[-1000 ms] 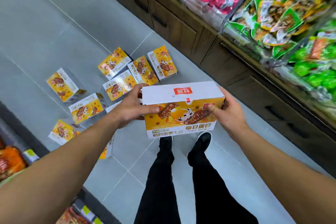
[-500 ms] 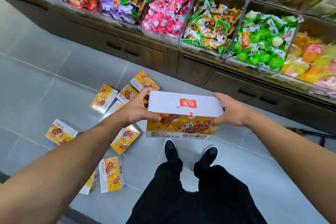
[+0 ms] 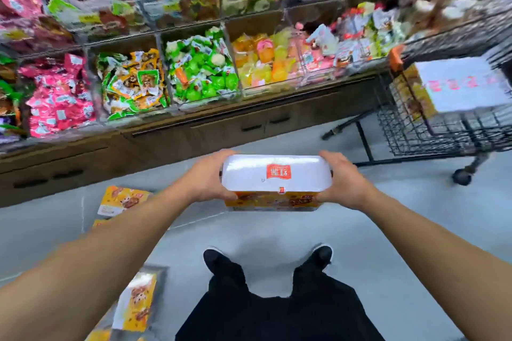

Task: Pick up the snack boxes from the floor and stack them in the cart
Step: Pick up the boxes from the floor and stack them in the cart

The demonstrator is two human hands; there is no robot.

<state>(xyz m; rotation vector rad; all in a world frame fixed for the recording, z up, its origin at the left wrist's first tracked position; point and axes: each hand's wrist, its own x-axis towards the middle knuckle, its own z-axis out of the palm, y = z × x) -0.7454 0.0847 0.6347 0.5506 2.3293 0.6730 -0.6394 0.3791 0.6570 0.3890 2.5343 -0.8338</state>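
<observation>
A snack box [image 3: 277,180], white on top with a red logo and orange on its front, is held level in front of me above the floor. My left hand [image 3: 209,176] grips its left end and my right hand [image 3: 342,178] grips its right end. A black wire cart [image 3: 443,133] stands at the right, with stacked snack boxes [image 3: 454,86] of the same kind inside it. More yellow snack boxes lie on the floor at the left, one [image 3: 122,201] near the shelf base and another [image 3: 135,302] beside my left arm.
A long shelf of clear bins [image 3: 199,63] full of coloured snack packets runs across the back, over wooden drawers [image 3: 249,127]. My black trousers and shoes [image 3: 266,260] show below the box. Grey tiled floor [image 3: 401,230] lies between me and the cart.
My view has swung right, bringing the cart into sight, and most floor boxes have slid out at the left. Both hands still carry the same box, now held flatter.
</observation>
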